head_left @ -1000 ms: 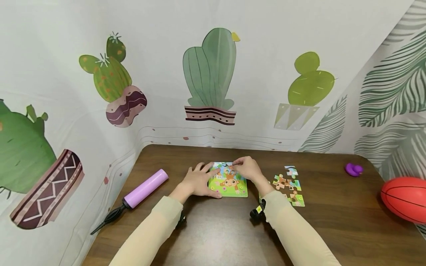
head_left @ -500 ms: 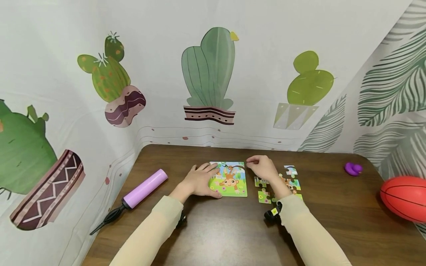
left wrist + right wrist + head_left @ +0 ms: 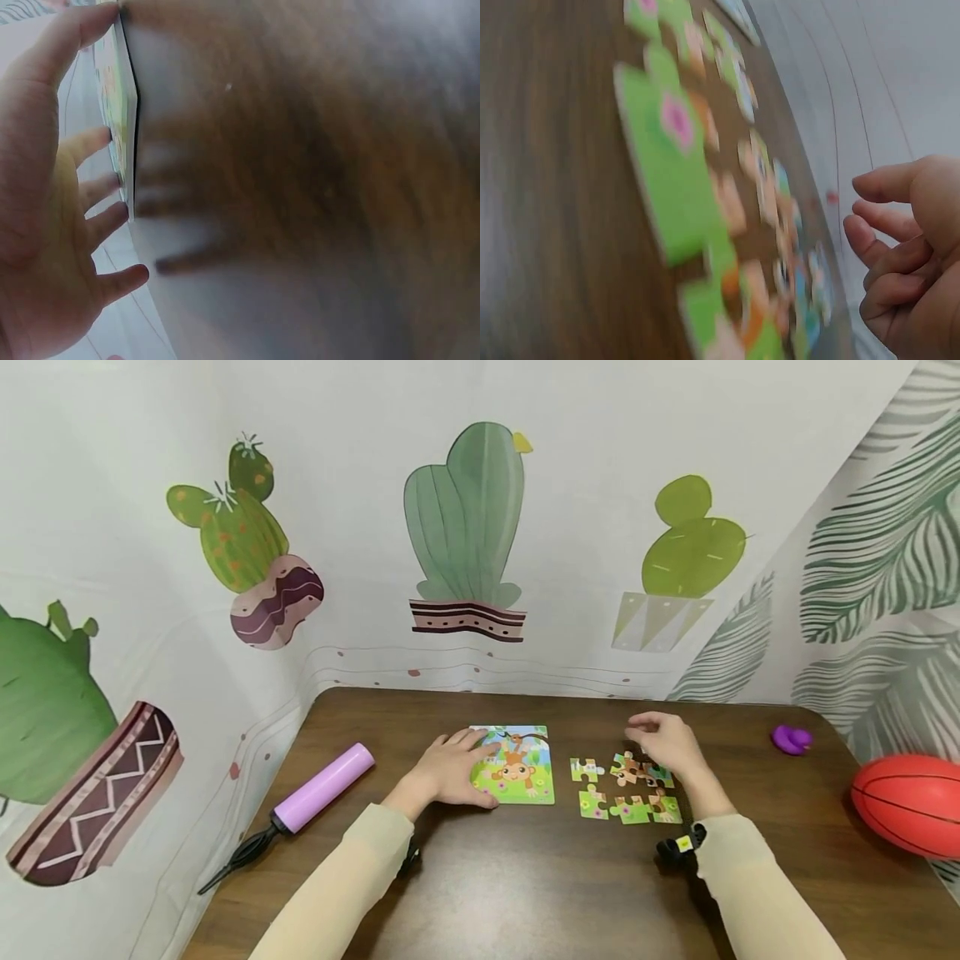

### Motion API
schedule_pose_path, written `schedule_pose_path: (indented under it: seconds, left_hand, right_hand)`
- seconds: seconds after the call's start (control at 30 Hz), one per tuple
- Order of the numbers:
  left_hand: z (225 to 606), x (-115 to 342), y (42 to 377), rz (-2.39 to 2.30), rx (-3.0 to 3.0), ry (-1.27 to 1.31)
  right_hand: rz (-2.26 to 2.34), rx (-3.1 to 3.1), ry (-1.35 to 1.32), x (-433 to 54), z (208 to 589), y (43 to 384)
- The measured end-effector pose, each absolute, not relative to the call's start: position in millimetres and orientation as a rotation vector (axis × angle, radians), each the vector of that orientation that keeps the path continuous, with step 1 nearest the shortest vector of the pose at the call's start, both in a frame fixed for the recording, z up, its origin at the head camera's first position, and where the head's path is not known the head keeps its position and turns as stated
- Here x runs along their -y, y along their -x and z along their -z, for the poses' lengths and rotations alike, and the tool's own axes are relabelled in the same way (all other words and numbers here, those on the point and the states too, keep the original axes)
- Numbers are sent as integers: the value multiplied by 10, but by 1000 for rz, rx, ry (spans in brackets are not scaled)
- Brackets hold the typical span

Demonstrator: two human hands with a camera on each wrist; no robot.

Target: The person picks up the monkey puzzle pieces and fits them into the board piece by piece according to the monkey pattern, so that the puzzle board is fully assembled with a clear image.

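Note:
The puzzle board [image 3: 528,777], a square with a monkey picture, lies flat at the middle of the table. My left hand [image 3: 450,770] rests spread at its left side, thumb at the near edge and fingers over the left part; the left wrist view shows these fingertips on the board's edge [image 3: 126,112]. Loose jigsaw pieces [image 3: 633,810] lie to the right of the board. Above their far right part hovers my right hand [image 3: 666,743], hiding some of them. The right wrist view shows its thumb and index finger apart, with nothing between, and the other fingers loosely curled.
A purple balloon pump [image 3: 322,789] with a black nozzle lies at the left table edge. To the right are a purple rubber duck [image 3: 791,740] and a red ball [image 3: 915,804] with black lines. A cactus-print cloth [image 3: 577,527] hangs behind the table.
My right hand has left the top of the puzzle board and moved right to the loose pieces, uncovering the near ones. My left hand has stayed at the board.

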State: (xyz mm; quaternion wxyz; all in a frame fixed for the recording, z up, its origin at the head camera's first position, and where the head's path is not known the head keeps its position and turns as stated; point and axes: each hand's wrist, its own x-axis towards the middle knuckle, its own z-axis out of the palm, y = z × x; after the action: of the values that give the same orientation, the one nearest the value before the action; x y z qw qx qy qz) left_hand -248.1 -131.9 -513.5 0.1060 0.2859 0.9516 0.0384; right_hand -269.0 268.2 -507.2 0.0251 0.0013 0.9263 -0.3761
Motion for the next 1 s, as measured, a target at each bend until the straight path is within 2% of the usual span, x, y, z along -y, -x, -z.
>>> schedule_pose_path:
  seconds: [0.27,1.0]
  left_hand:
    - [5181,1247,2445,-65,-2829,-865]
    - [5190,1082,2467,-65,-2831,-875]
  right_hand:
    - [1040,-2814,-70,-3006,5181,2604]
    - [1024,-2809,-80,-3068,5236,2633]
